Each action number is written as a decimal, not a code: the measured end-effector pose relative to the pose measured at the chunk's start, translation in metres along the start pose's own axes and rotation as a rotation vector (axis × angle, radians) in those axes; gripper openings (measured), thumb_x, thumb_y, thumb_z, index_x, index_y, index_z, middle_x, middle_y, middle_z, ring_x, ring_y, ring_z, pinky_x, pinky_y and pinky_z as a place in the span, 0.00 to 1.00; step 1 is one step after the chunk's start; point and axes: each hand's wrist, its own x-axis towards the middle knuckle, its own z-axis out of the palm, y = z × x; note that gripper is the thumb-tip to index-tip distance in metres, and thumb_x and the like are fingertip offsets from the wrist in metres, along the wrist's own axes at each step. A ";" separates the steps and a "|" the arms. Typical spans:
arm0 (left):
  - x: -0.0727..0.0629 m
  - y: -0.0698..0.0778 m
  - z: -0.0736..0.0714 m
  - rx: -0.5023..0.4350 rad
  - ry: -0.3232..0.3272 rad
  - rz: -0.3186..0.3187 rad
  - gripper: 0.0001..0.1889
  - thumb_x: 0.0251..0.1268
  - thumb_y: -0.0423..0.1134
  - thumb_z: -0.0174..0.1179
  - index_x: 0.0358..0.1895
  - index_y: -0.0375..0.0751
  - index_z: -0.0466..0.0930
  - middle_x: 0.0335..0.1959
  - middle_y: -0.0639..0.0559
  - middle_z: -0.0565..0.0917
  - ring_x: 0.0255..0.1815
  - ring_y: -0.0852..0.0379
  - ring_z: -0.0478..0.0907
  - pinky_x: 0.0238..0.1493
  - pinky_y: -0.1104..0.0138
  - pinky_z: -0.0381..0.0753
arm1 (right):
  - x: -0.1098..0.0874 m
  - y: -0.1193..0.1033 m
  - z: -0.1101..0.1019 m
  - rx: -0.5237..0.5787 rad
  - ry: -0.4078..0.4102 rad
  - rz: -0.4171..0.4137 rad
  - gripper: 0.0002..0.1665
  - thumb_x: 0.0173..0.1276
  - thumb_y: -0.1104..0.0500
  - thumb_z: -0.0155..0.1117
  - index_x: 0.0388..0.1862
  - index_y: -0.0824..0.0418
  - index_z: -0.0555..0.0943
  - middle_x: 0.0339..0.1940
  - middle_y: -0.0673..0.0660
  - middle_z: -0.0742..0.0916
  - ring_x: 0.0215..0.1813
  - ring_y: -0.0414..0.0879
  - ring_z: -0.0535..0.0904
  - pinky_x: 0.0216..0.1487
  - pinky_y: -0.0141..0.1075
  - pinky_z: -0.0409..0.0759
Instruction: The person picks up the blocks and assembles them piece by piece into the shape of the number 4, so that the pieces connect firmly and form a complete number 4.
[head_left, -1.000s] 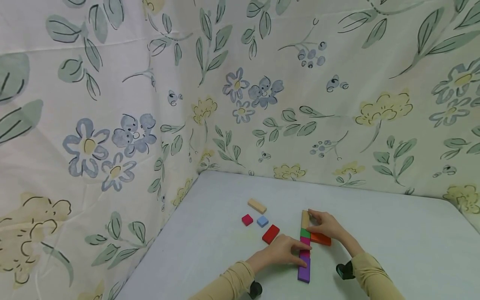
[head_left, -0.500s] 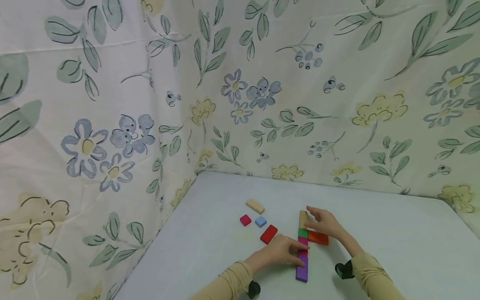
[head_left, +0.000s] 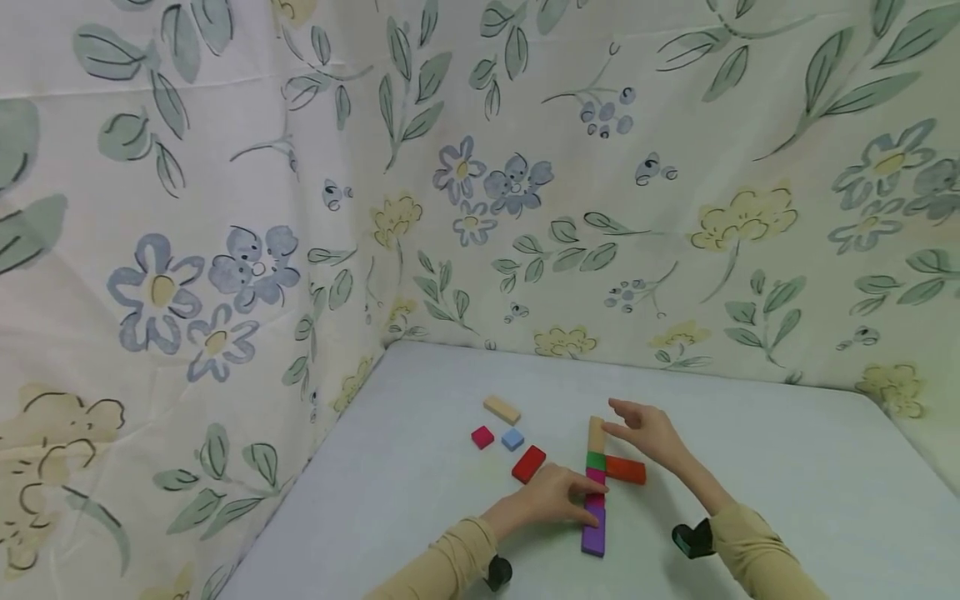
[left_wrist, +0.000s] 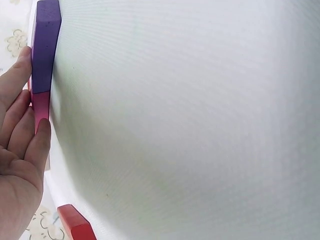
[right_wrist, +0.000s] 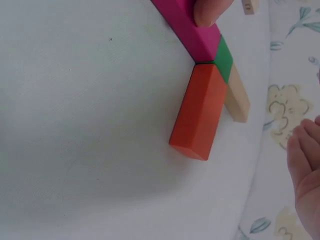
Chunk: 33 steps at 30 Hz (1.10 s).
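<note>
In the head view several wooden blocks form a straight row: a purple block (head_left: 593, 540) nearest, magenta (head_left: 596, 477) beyond it, then a green block (head_left: 596, 460) and a natural wood block (head_left: 596, 433) at the far end. An orange-red block (head_left: 626, 470) juts out rightward beside the green one. My left hand (head_left: 550, 493) rests on the row, thumb on the purple piece and a fingertip over the magenta edge. My right hand (head_left: 651, 432) is by the natural wood block, thumb and fingers spread, and the right wrist view shows it apart from the blocks.
Left of the row lie a red block (head_left: 529, 464), a small blue block (head_left: 513, 439), a small crimson block (head_left: 482, 437) and another natural wood block (head_left: 502, 409). A floral cloth (head_left: 570, 275) hangs behind the white table (head_left: 420, 467).
My right hand has come off the far natural wood block and lifted away to the right. The left hand stays on the row. The head view has shifted slightly.
</note>
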 end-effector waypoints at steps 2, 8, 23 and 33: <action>0.000 0.000 0.000 -0.006 0.004 -0.004 0.25 0.55 0.50 0.67 0.59 0.57 0.78 0.55 0.63 0.82 0.48 0.74 0.76 0.43 0.83 0.72 | -0.001 -0.004 -0.003 -0.006 0.021 -0.017 0.34 0.63 0.49 0.66 0.62 0.69 0.73 0.59 0.70 0.79 0.57 0.65 0.78 0.51 0.46 0.80; 0.001 0.001 0.000 0.006 0.015 -0.021 0.25 0.54 0.50 0.68 0.58 0.58 0.79 0.54 0.64 0.82 0.39 0.74 0.73 0.37 0.82 0.70 | -0.007 -0.013 -0.011 -0.007 0.082 -0.067 0.30 0.63 0.51 0.66 0.58 0.68 0.77 0.55 0.68 0.82 0.54 0.63 0.80 0.50 0.48 0.81; -0.001 0.004 -0.001 0.011 0.020 -0.026 0.25 0.53 0.49 0.68 0.58 0.57 0.79 0.53 0.64 0.83 0.48 0.73 0.77 0.43 0.82 0.73 | -0.029 -0.016 -0.010 0.025 0.109 0.009 0.28 0.62 0.49 0.67 0.56 0.65 0.80 0.52 0.65 0.85 0.54 0.61 0.81 0.49 0.45 0.82; -0.001 0.004 -0.001 -0.003 0.014 -0.032 0.25 0.53 0.49 0.69 0.57 0.57 0.79 0.53 0.63 0.83 0.40 0.74 0.73 0.39 0.82 0.71 | -0.041 -0.008 0.017 0.049 0.054 0.057 0.25 0.61 0.52 0.68 0.53 0.65 0.81 0.51 0.65 0.85 0.52 0.58 0.82 0.47 0.43 0.83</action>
